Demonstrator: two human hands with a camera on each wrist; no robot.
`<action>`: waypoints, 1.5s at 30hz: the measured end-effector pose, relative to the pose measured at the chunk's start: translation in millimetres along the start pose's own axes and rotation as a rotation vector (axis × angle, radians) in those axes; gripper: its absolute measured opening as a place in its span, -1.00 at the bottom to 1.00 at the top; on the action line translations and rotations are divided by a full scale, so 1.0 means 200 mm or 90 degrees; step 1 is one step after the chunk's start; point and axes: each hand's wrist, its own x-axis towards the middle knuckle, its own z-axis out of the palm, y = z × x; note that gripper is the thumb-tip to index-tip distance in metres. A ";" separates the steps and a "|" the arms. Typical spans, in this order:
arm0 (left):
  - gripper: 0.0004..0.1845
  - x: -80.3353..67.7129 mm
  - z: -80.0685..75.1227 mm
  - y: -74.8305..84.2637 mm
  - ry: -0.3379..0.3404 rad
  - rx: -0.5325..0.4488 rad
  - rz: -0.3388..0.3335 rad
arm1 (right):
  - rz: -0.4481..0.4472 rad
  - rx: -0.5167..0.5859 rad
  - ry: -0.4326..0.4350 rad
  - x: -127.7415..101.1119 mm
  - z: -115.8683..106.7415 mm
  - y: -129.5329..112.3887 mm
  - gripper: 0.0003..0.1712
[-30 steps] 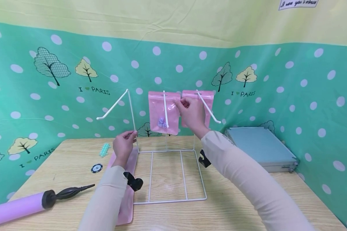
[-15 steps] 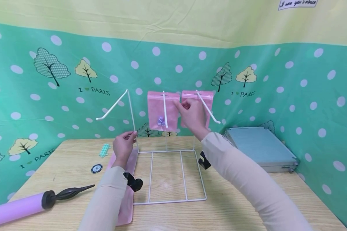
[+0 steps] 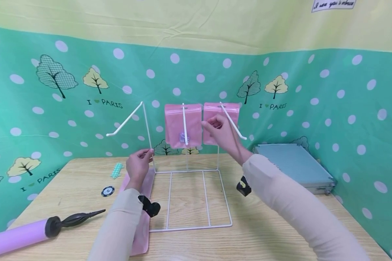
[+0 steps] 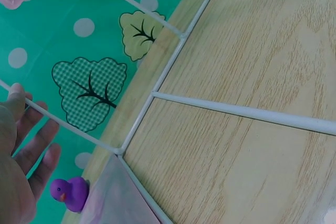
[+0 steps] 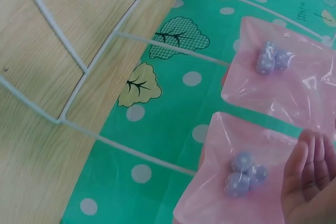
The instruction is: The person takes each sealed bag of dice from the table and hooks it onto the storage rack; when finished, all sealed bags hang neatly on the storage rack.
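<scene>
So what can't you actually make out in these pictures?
- Sign, head view: cut off by the top edge, writing too small to read.
- Right bag, head view: the right hand hides its lower part and contents.
- Pump, head view: the left edge cuts off its end.
- Left hand, left wrist view: mostly out of frame.
- Chip, head view: markings too small.

- The left hand (image 4: pixel 21 150) has its fingers about a thin upright wire of the white wire rack (image 4: pixel 178 43).
- The rack's base lies on the wooden table (image 4: pixel 252 161).
- A purple toy duck (image 4: pixel 70 193) sits just beside the fingertips, at a pink sheet (image 4: pixel 118 198).
</scene>
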 end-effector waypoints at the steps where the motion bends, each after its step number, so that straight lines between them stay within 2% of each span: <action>1: -0.61 0.00 0.00 0.00 -0.001 -0.002 -0.001 | -0.005 0.010 -0.016 -0.01 -0.01 0.00 -0.72; 6: -0.62 0.00 0.00 0.00 0.003 -0.005 0.003 | -0.005 -0.010 -0.054 -0.05 -0.07 0.01 -0.69; 15: -0.61 0.00 0.00 0.00 -0.001 -0.004 0.001 | -0.002 -0.068 -0.065 -0.16 -0.16 0.07 -0.69; 23: -0.61 0.00 0.00 0.00 0.001 -0.003 0.002 | 0.035 -0.091 -0.099 -0.23 -0.22 0.21 -0.55; 28: -0.61 0.00 0.00 -0.01 0.005 0.000 0.006 | 0.030 -0.087 -0.112 -0.26 -0.26 0.29 -0.57; 38: -0.62 0.01 0.01 -0.01 0.009 0.005 0.012 | 0.056 -0.098 -0.119 -0.31 -0.29 0.47 -0.55; 45: -0.63 0.00 0.01 -0.01 0.011 0.007 0.012 | 0.035 -0.115 -0.114 -0.32 -0.29 0.57 -0.58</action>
